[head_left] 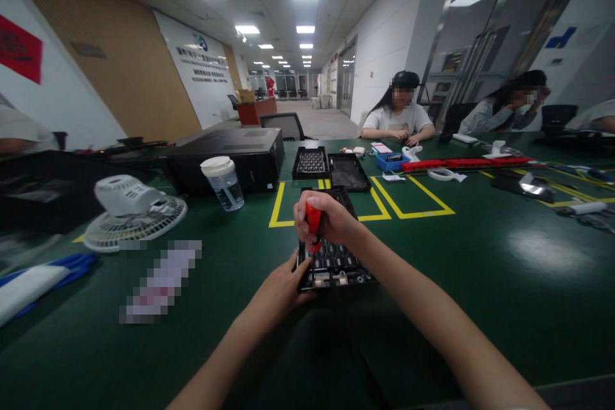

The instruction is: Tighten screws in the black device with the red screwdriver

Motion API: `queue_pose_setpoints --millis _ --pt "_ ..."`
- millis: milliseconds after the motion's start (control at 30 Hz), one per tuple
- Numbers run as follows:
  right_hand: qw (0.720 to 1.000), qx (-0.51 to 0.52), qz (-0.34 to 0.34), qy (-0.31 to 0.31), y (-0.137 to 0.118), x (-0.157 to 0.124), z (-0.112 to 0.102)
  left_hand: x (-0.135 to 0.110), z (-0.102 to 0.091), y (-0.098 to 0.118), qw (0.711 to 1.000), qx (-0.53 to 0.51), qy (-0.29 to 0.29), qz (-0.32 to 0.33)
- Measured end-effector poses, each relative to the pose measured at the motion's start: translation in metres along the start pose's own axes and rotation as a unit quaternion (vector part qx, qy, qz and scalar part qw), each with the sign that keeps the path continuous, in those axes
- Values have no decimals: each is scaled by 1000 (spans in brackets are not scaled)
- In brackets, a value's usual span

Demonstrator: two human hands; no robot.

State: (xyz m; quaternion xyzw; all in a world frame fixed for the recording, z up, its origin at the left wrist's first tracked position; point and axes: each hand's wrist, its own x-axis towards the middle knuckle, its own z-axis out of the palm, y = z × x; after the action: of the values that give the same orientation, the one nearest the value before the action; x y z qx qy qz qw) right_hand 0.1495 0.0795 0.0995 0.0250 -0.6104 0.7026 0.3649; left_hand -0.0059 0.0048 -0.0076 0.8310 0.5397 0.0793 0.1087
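Note:
My right hand [331, 213] is closed around the red handle of a screwdriver [314, 224], held upright over the left side of a black case [339, 256]. Rows of dark cells or slots fill the case, with small metal and pale parts along its near edge. Whether the tool's tip touches a screw is too small to make out. At the case's near left corner, my left hand [281, 285] grips the edge, thumb on top and the other fingers partly hidden.
Behind the case lie a similar black tray with cells [310, 163] and a flat black tray [350, 172]. To the left stand a lidded cup [223, 182], a white fan [137, 211] and a big black box [230, 157]. A blue bin [391, 162] is farther right; a co-worker [398, 118] sits beyond.

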Motion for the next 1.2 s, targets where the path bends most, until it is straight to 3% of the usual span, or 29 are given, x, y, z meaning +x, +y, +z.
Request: queue_pose_setpoints --millis 200,733,967,1200 --pt "1000 -8 12 10 -2 0 5 0 -2 2 1000 4 -2 3" --pt "979 -147 -36 137 0 4 16 0 1 1 1000 6 3 -3" --pt "987 -102 -44 119 4 3 10 2 3 -1 1000 -9 0 -1" --pt "988 -126 -24 91 -1 1 7 2 2 0 1000 -7 5 3"
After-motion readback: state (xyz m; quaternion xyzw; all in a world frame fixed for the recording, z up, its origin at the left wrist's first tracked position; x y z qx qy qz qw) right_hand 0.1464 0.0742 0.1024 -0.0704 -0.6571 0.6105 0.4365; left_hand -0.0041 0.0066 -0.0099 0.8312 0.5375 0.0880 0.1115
